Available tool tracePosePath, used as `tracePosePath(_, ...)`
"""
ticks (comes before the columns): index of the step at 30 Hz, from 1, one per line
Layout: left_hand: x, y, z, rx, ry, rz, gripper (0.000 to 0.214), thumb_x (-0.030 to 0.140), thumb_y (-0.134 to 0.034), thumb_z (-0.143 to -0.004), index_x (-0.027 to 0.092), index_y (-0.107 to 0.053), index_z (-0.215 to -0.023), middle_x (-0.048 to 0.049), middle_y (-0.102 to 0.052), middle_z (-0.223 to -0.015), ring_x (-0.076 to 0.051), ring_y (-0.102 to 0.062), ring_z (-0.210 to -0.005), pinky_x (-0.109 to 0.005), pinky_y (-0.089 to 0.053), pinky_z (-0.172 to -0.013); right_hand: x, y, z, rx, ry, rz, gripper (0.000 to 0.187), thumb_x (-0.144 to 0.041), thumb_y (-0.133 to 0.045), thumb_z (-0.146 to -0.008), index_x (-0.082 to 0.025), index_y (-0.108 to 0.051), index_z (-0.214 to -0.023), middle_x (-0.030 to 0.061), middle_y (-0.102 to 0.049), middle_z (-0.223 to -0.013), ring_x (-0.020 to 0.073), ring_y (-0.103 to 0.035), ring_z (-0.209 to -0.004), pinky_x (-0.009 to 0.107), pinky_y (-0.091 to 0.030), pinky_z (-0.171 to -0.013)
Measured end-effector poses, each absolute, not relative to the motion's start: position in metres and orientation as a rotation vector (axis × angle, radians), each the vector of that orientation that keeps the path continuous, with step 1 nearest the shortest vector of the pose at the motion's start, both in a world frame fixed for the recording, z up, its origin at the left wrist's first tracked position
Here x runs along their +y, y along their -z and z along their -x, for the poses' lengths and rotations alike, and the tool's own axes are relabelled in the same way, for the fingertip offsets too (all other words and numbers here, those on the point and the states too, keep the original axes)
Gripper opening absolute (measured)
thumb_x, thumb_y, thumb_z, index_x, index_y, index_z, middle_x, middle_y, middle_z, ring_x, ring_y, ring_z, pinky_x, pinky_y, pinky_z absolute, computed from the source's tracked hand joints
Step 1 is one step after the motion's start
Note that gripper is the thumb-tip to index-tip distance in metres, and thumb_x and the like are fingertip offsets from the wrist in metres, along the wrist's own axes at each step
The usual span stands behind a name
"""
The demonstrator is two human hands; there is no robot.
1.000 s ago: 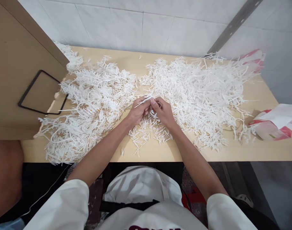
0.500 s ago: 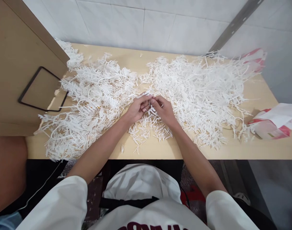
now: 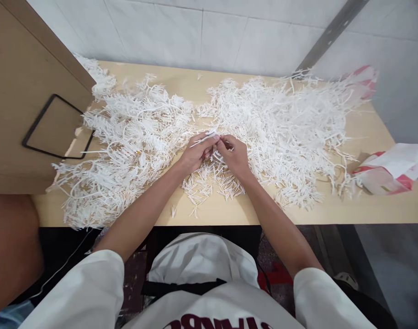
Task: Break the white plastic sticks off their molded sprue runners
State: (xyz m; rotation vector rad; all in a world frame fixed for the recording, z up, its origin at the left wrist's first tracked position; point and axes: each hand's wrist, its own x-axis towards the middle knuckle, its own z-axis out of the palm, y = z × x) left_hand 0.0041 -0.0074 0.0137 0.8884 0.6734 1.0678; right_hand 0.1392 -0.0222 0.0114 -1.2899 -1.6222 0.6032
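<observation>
My left hand is closed around a few thin white branched pieces, which look like plastic sprigs and stick out past its thumb and forefinger. Close against it on the right, my right hand has its thumb and forefinger pinched together at the left fingertips. Whatever lies in that pinch is too small and covered to make out. Loose short white sprigs are scattered on the table below both hands. A heap of white branched sprigs lies left of my hands, and a larger heap lies to the right.
A cardboard box with a black wire frame at its side stands at the left of the wooden table. A red-and-white plastic bag lies at the right. The tiled wall rises behind. Another person's bare limb shows at lower left.
White sprigs now stand out more plainly above my left thumb. Both hands stay together in nearly the same place, and the view has shifted slightly.
</observation>
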Motion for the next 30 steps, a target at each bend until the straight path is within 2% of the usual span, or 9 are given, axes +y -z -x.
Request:
tracePosePath(5,-0.006,-0.009,-0.006,0.708,-0.99,-0.72,0.017,0.018,-0.061,-0.083,0.011,-0.065,-0.068,0.0045,-0.04,-0.047,-0.002,-0.036,-0.042,-0.015,-0.027,-0.041,-0.023,-0.012,-0.14,-1.691,-0.494,1.271,0.022,-0.029,-0.057,-0.079,-0.018,-0.054,-0.06,-0.0039,-0.052,-0.059,0.0072,-0.044,-0.054,0.024,-0.036,-0.057)
tracePosePath(13,-0.008,-0.017,-0.002,0.582,-0.953,-0.507,0.028,0.01,-0.045,-0.089,0.007,-0.064,-0.07,0.0057,-0.032,-0.041,-0.002,-0.032,-0.038,-0.012,-0.031,-0.042,-0.021,-0.009,-0.141,-1.733,-0.553,1.115,0.017,-0.03,-0.058,-0.081,-0.02,-0.064,-0.069,-0.0016,-0.059,-0.067,0.0094,-0.049,-0.061,0.026,-0.04,-0.061)
tracePosePath(19,-0.006,-0.025,0.009,0.399,-1.047,-0.471,0.022,0.008,-0.042,-0.087,0.015,-0.053,-0.069,0.0059,-0.029,-0.048,-0.004,-0.03,-0.038,-0.016,-0.033,-0.042,-0.026,-0.012,-0.143,-1.69,-0.738,1.043,0.022,-0.037,-0.061,-0.082,-0.02,-0.066,-0.068,-0.0009,-0.061,-0.066,0.0103,-0.053,-0.064,0.027,-0.043,-0.063)
tracePosePath(23,-0.002,-0.025,0.012,0.504,-1.114,-0.542,0.015,0.017,-0.048,-0.088,0.015,-0.058,-0.077,0.0047,-0.039,-0.053,-0.004,-0.038,-0.042,-0.016,-0.035,-0.042,-0.027,-0.013,-0.141,-1.541,-0.9,1.059,0.018,-0.037,-0.061,-0.083,-0.021,-0.07,-0.083,-0.0006,-0.066,-0.076,0.0097,-0.058,-0.067,0.026,-0.046,-0.064)
tracePosePath(26,0.001,-0.021,0.012,0.545,-1.146,-0.582,0.012,0.016,-0.05,-0.086,0.016,-0.061,-0.085,0.0029,-0.051,-0.06,-0.004,-0.044,-0.045,-0.018,-0.037,-0.043,-0.025,-0.014,-0.142,-1.409,-0.969,1.05,0.015,-0.03,-0.058,-0.085,-0.024,-0.07,-0.092,-0.0015,-0.067,-0.077,0.01,-0.061,-0.071,0.027,-0.05,-0.071)
tracePosePath(30,0.002,-0.018,0.013,0.608,-1.217,-0.665,0.02,0.013,-0.058,-0.08,0.019,-0.063,-0.098,0.0008,-0.064,-0.079,-0.003,-0.052,-0.051,-0.017,-0.038,-0.044,-0.024,-0.015,-0.146,-1.35,-1.015,1.027,0.022,-0.022,-0.055,-0.083,-0.026,-0.069,-0.1,-0.0013,-0.069,-0.085,0.0113,-0.063,-0.078,0.029,-0.052,-0.076)
